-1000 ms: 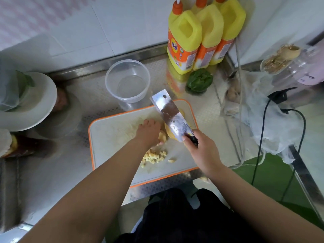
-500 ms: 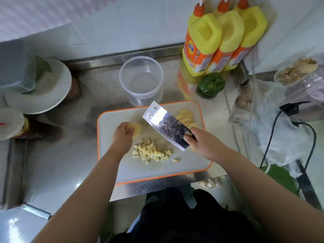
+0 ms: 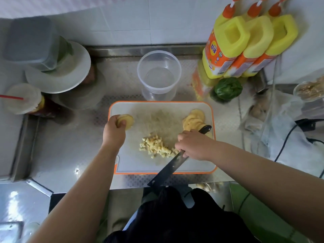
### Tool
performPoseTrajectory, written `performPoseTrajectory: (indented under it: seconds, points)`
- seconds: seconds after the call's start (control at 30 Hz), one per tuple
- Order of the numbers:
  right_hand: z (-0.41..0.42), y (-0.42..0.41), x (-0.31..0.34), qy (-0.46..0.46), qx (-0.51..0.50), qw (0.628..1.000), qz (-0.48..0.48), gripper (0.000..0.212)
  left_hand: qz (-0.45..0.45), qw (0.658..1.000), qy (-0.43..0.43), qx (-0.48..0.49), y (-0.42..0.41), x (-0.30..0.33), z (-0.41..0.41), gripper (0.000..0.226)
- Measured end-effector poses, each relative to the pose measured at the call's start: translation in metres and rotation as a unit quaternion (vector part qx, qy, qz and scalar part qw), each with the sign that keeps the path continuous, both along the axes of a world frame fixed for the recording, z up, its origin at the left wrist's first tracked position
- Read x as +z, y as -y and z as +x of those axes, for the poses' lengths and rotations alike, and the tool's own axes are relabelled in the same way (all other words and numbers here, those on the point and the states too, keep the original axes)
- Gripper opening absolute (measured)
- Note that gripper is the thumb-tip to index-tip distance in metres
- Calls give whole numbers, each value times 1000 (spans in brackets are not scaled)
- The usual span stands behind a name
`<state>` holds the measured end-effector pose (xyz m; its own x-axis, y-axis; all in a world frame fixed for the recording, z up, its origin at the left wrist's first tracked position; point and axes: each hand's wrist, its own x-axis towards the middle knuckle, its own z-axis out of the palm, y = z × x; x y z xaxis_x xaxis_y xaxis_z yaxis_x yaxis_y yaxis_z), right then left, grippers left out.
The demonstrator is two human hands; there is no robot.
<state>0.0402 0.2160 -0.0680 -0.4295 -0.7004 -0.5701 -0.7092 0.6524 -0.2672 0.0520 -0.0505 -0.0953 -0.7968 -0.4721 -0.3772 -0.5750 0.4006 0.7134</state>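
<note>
Your left hand (image 3: pixel 114 132) sits at 9 o'clock on the cutting board (image 3: pixel 136 162), fingers and thumb curled round a small stack of potato slices (image 3: pixel 126 121) that it holds just over the board's left rim. Your right hand (image 3: pixel 194 146) is at 4 o'clock on the board, wrapped tightly round the cleaver (image 3: pixel 168 171). The black handle end pokes out past your knuckles toward 1 o'clock, and the dark blade runs from your fist toward 7 o'clock, across the board's near rim and over the counter edge. The blade lies just beside the heap of diced potato (image 3: pixel 156 146), which lies a little toward 5 o'clock of the board's middle; whether steel and dice touch cannot be made out. A fanned row of sliced potato (image 3: pixel 193 120) rests at 2 o'clock on the board, partly behind your right hand. Off the board, a clear plastic tub (image 3: pixel 158 74) stands at 12 o'clock, a green pepper (image 3: pixel 228 88) at 1 o'clock, and three yellow bottles (image 3: pixel 245 46) behind the pepper against the wall.
</note>
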Motion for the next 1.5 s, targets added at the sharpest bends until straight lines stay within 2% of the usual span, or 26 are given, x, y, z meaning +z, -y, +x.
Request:
performPoseTrajectory:
  seconds: [0.13, 0.23, 0.33, 0.47, 0.53, 0.67, 0.8, 0.9, 1.0, 1.07, 1.33, 1.5]
  points:
    - [-8, 2, -4, -60, 78, 995, 6, 7, 4, 1000, 4, -3, -5, 3, 4, 28]
    - [-12, 8, -7, -100, 120, 988, 15, 9, -2, 1000, 5, -5, -5, 6, 5, 30]
    - [-18, 18, -5, -123, 145, 981, 27, 15, 0, 1000, 6, 1, -5, 7, 7, 30]
    - [-27, 30, -6, -127, 155, 979, 40, 8, 4, 1000, 5, 14, -5, 8, 9, 30]
    - [-34, 34, -6, -118, 141, 982, 39, 4, 9, 1000, 5, 18, -5, 7, 10, 29]
    - [-53, 42, -6, -103, 54, 993, 33, 20, 18, 999, 4, 27, -3, 7, 11, 29]
    - [-61, 41, -6, -63, -17, 998, -15, 19, 20, 999, -3, 39, 3, 9, 7, 30]
    - [-56, 38, -2, -56, 34, 998, -11, 19, 24, 998, -11, 49, 8, 9, 5, 31]
    - [-47, 39, -4, -114, 116, 987, 4, 10, 28, 998, -13, 50, 6, 11, 4, 30]
    - [-46, 42, -8, -135, 127, 983, 11, 10, 26, 998, -14, 47, 5, 12, 5, 30]
    - [-73, 55, -11, -163, 16, 985, 55, 21, 24, 998, -11, 62, 13, 10, 9, 29]
    - [-80, 54, -15, -169, -51, 982, 62, 23, 22, 995, -38, 88, 13, 16, 7, 27]
